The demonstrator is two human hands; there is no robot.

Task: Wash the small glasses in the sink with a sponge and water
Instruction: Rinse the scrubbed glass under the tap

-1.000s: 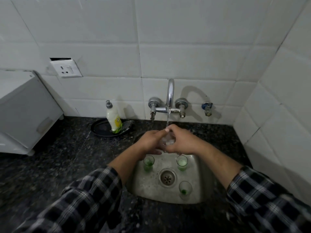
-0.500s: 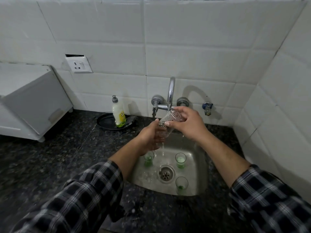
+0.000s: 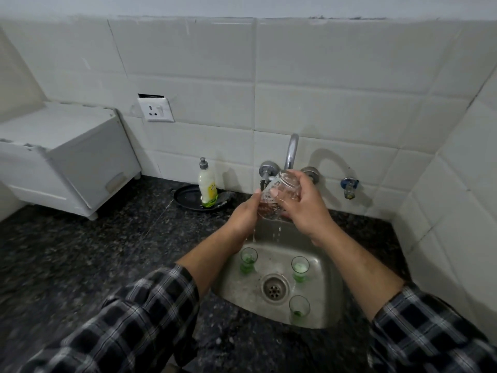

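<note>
Both grips closed on upturned glass [image 3: 279,196], right hand [image 3: 304,208], left hand [image 3: 243,216], seemingly dripping, above sink [image 3: 325,278] rim.

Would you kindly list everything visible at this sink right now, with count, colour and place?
Clear glass: one, patterned, tilted, held in both hands above the sink, dripping.
Small glasses: three, clear with green bases, standing in the sink around the drain.
Sink: one, steel, set in the counter.
Drain: one, metal, mid-basin.
Faucet: one, chrome, on the wall behind the glass.
Small tap: one, blue-topped, right of the faucet.
Soap bottle: one, white and yellow-green, on a black dish.
Socket: one, white, on the tiles.
White appliance: one, left counter.
Counter: dark speckled.
Left hand, right hand: bare, plaid sleeves.
</note>
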